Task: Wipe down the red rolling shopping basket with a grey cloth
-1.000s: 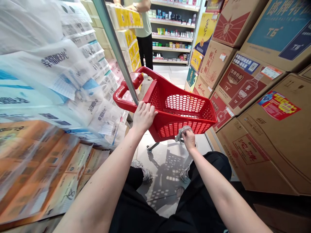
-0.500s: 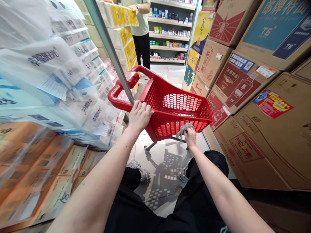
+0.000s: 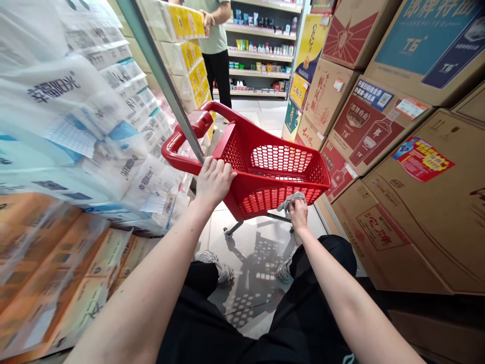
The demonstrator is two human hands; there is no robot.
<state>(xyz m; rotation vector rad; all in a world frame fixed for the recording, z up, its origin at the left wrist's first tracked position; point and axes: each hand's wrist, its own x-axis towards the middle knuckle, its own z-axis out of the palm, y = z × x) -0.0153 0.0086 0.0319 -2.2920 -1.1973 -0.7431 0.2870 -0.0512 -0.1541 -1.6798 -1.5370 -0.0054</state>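
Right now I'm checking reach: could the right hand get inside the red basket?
Probably yes: the right hand, holding a grey cloth, is beside the red basket, whose open top leaves a way over the rim.

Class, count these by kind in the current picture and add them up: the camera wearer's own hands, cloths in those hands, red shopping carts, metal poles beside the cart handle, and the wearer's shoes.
Own hands: 2 (left hand, right hand)
Grey cloth: 1
Red cart: 1
Metal pole: 1
Shoes: 2
Total: 7
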